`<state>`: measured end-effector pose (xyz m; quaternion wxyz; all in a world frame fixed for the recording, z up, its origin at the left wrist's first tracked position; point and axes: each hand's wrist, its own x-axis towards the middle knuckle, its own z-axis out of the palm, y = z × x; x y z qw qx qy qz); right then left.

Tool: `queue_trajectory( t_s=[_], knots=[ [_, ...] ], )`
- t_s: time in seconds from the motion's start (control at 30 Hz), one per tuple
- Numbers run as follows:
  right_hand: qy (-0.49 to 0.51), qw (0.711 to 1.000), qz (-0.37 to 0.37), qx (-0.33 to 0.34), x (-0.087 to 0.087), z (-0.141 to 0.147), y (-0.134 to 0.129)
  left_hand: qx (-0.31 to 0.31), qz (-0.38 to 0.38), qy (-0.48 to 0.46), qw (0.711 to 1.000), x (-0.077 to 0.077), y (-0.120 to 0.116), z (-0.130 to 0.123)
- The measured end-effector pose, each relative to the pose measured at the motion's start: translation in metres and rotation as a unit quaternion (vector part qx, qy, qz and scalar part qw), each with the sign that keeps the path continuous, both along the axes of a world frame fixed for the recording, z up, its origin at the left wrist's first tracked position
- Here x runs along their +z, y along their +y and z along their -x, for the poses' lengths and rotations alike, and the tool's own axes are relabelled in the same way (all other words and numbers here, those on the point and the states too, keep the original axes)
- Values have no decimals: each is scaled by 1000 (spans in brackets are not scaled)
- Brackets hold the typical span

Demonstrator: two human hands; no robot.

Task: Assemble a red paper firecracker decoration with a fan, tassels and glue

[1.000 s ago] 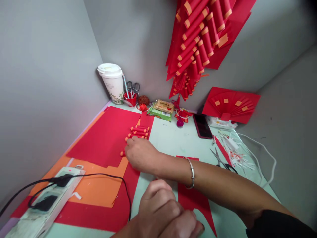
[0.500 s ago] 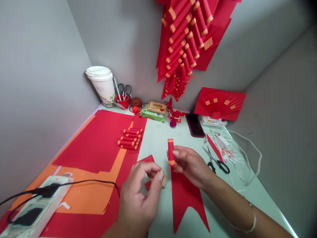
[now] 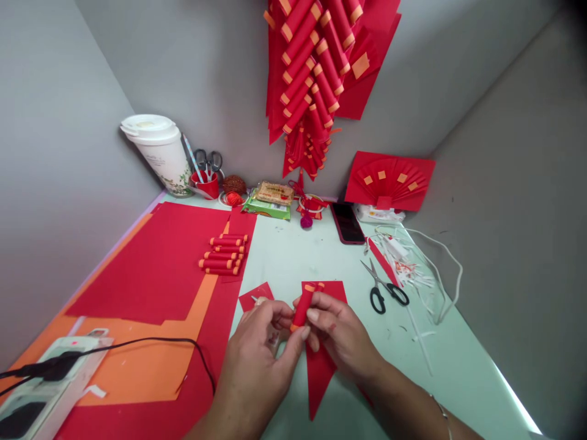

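A small red paper roll with orange bands point(image 3: 303, 307) is tilted between my hands. My right hand point(image 3: 342, 333) pinches it from the right, thumb against its side. The fingertips of my left hand point(image 3: 261, 351) close on its lower left end. Beneath the hands lies a red paper strip with a notched lower end point(image 3: 316, 382); an orange-banded end of a second roll shows near its top. A small red paper piece point(image 3: 255, 296) lies beyond my left hand, with a pale pointed thing I cannot make out on it.
Several finished rolls point(image 3: 223, 255) are stacked left, near red sheets point(image 3: 151, 263) and orange paper point(image 3: 137, 373). A power strip point(image 3: 50, 385) has a black cord. Scissors point(image 3: 385, 290), a phone point(image 3: 348, 223) and paper scraps point(image 3: 410, 272) lie right. A paper firecracker decoration point(image 3: 307, 73) hangs on the wall.
The roll has come down and left from its raised position and tilted over the strip. My left hand has met it. The view has shifted right.
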<state>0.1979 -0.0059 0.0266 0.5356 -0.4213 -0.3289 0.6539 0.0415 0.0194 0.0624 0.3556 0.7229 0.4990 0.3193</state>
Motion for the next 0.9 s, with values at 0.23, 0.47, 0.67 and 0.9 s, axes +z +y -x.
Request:
queue_trajectory(
  t_s=[0.23,0.47,0.67,0.9],
  knots=[
    [-38,998,-19,-44,8,6,-3,-14,-154,45,987,-4,4,2],
    [-38,998,-18,-43,7,3,-4,-13,-148,36,988,-3,5,1],
    [-49,998,-30,-26,11,-1,-5,-78,160,-100,979,10,8,2],
    [-165,985,37,-39,21,-2,-5,96,197,-141,966,3,27,42]
  ],
)
